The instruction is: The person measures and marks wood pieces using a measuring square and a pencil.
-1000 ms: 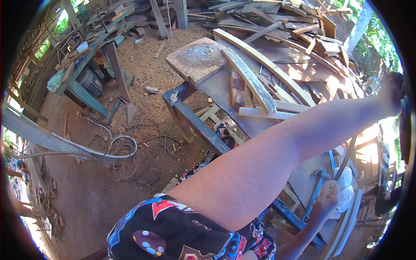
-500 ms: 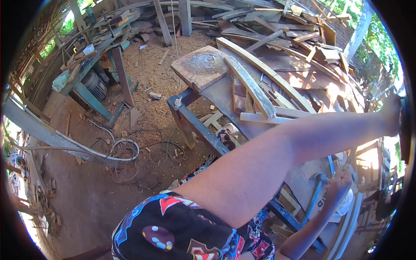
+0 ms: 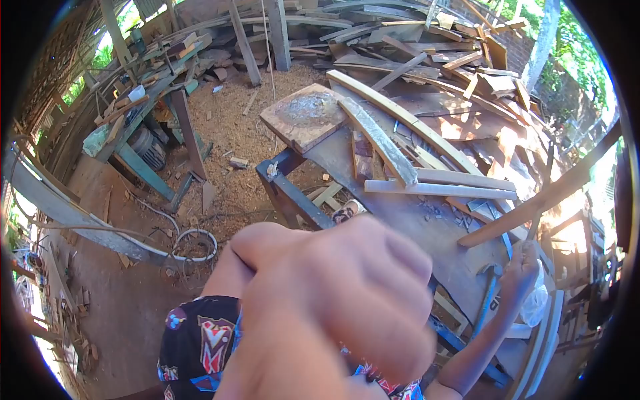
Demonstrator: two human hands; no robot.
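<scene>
My left hand (image 3: 373, 287) fills the centre foreground, large and blurred. Its fingers are curled closed, and whatever they hold, if anything, is hidden. At the right, my right hand (image 3: 520, 272) is closed over the workbench (image 3: 393, 207); a thin strip shows just above it, but I cannot make out what it grips. Beside that hand lies a hammer (image 3: 489, 299) with a blue handle. A clear plastic bag (image 3: 533, 308) is close below the same hand. Pale wooden strips (image 3: 440, 189) lie across the bench, near a curved greyish piece (image 3: 381, 143).
A thick square block (image 3: 303, 119) rests on the bench's far end. Behind is a large pile of scrap boards (image 3: 427, 63). At left stand a green-framed bench (image 3: 143, 170) with a motor and a looped white hose (image 3: 193, 233). A slanting wooden post (image 3: 547, 193) crosses at right.
My left arm, stretched far to the right before, has folded back, bringing its fist close before the camera. The slanting post now shows. My right hand has stayed near the hammer.
</scene>
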